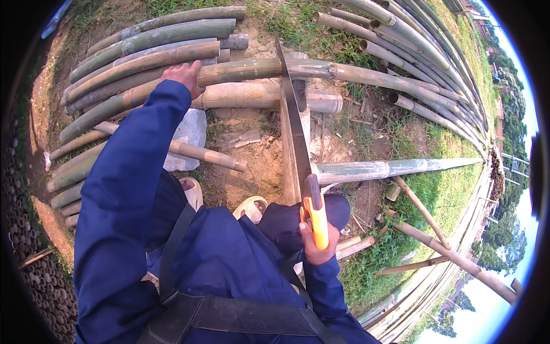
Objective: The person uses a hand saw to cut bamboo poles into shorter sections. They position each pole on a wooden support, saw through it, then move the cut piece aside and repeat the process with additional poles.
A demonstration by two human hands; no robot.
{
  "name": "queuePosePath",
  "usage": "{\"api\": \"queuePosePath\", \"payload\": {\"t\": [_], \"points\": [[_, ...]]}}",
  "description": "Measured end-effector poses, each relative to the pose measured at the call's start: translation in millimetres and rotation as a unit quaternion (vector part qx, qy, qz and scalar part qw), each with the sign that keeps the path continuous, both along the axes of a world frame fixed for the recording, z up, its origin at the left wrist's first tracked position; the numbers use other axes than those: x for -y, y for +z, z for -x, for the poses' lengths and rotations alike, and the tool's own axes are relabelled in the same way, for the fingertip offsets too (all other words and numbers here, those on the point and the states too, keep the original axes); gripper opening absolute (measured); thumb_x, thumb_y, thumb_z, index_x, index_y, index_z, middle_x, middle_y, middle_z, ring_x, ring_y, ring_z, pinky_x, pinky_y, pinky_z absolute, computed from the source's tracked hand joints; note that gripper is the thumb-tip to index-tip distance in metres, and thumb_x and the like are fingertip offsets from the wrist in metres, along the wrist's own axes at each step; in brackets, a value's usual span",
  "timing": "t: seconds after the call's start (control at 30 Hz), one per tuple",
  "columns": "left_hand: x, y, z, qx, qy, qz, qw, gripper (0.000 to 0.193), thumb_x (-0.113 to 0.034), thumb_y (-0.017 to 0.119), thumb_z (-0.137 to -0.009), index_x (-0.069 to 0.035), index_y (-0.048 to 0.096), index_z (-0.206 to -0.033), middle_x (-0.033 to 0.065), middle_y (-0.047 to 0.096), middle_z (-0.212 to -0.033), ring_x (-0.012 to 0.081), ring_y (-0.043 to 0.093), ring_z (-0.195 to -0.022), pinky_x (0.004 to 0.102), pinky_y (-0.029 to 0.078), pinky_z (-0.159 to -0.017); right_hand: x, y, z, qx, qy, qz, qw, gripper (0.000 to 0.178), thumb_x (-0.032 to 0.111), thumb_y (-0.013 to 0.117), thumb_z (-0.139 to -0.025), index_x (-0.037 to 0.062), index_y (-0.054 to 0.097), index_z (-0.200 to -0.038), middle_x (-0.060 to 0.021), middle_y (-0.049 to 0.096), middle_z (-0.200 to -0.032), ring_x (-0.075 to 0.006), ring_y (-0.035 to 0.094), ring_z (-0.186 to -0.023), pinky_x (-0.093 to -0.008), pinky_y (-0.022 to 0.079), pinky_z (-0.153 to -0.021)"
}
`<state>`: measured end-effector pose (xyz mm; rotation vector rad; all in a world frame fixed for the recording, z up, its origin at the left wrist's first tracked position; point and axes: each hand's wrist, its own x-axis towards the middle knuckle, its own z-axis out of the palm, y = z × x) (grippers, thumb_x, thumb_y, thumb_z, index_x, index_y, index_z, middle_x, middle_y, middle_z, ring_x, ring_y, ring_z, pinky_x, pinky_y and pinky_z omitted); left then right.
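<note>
A long bamboo pole (246,70) lies crosswise in front of me. My left hand (184,77) is wrapped over it at the left, gripping it from above. In my right hand (319,243) is a handsaw (295,126), held by its orange and black handle. The saw's long dark blade points away from me and crosses the pole to the right of my left hand. How deep the blade sits in the bamboo I cannot tell. Under the pole are a thicker bamboo piece (252,96) and an upright wooden post (289,155) beside the blade.
Cut bamboo lengths (166,37) are stacked at the left. Many long poles (401,40) lie at the far right. Another pole (401,167) stretches rightward from near the saw. A pale sack (192,135) and a short bamboo stick (209,156) are near my feet, with sawdust on the ground.
</note>
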<state>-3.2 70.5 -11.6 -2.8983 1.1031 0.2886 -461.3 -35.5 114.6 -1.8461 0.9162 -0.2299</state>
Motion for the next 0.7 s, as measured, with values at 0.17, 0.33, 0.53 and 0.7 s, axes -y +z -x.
{"api": "queuePosePath", "payload": {"t": [0.17, 0.33, 0.53, 0.7], "points": [[2, -4, 0, 0.008, -0.003, -0.001, 1.000, 0.064, -0.044, 0.080, -0.076, -0.014, 0.055, -0.127, 0.0166, 0.069, -0.112, 0.0371, 0.067, -0.107, 0.0476, 0.053, -0.094, 15, -8, -43, 0.020, 0.018, 0.063, 0.998, 0.019, 0.002, 0.069, -0.087, -0.0048, 0.069, -0.105, -0.0108, 0.066, -0.072, -0.0159, 0.062, -0.060, -0.0299, 0.050, -0.060], [17, 11, -3, 0.014, -0.017, 0.012, 1.000, 0.057, -0.043, 0.077, -0.080, -0.011, 0.056, -0.122, 0.0179, 0.071, -0.109, 0.0379, 0.069, -0.104, 0.0486, 0.054, -0.091, 66, -70, -134, 0.119, 0.009, 0.023, 0.993, 0.011, 0.005, 0.070, -0.091, 0.0011, 0.063, -0.085, 0.0051, 0.050, -0.065, -0.0051, 0.043, -0.058, -0.0256, 0.036, -0.052], [1, -1, -5, 0.014, 0.003, 0.005, 1.000, 0.066, -0.046, 0.080, -0.076, -0.015, 0.055, -0.130, 0.0160, 0.070, -0.111, 0.0364, 0.068, -0.105, 0.0470, 0.054, -0.093, 5, -4, -21, 0.010, -0.003, -0.005, 1.000, 0.025, 0.000, 0.068, -0.089, -0.0065, 0.068, -0.112, -0.0095, 0.070, -0.085, -0.0124, 0.065, -0.077, -0.0279, 0.053, -0.073], [11, 2, -5, 0.026, -0.010, 0.032, 0.999, 0.059, -0.043, 0.080, -0.077, -0.012, 0.056, -0.122, 0.0175, 0.070, -0.109, 0.0372, 0.068, -0.104, 0.0471, 0.053, -0.093, 16, 2, -44, 0.023, 0.005, 0.039, 0.999, 0.015, 0.003, 0.069, -0.089, -0.0049, 0.068, -0.102, -0.0104, 0.069, -0.078, -0.0138, 0.063, -0.068, -0.0313, 0.051, -0.065]]}}
